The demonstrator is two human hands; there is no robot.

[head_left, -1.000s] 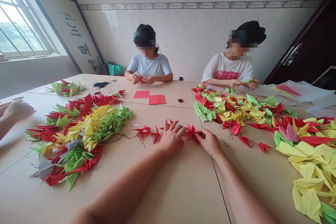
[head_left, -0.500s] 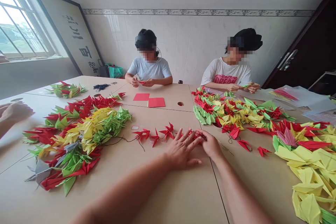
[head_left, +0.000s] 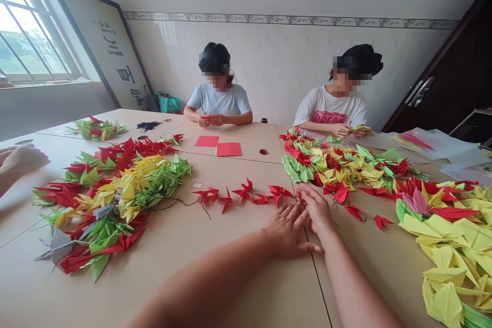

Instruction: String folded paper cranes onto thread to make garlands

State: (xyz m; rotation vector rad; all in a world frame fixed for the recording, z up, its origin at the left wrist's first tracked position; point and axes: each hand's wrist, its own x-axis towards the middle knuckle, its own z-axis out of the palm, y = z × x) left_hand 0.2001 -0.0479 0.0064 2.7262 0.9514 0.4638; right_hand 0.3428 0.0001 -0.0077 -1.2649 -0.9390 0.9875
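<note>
My left hand (head_left: 289, 229) lies palm down on the tabletop, fingers spread and thumb pointing right. Its fingertips meet the side of my right hand (head_left: 317, 209), whose visible fingers stretch toward the upper left, partly hidden behind the left hand. Nothing shows in either hand. Just left of my fingers runs a row of several red folded paper cranes (head_left: 245, 192), the nearest crane (head_left: 279, 192) beside the left fingertips. A dark thread (head_left: 171, 199) leads from the row's left end toward a heap of red, yellow and green cranes (head_left: 130, 184).
More cranes, many of them yellow (head_left: 448, 246), cover the right side. Loose red cranes (head_left: 382, 222) lie nearby. Across the table, red paper squares (head_left: 228, 149) lie before two seated people, each folding paper. Another person's hand (head_left: 25, 159) is at the far left.
Both my hands have shifted right, the left also slightly toward me. The rightmost red cranes, covered by my left hand before, now show. The person in light blue has brought their hands together.
</note>
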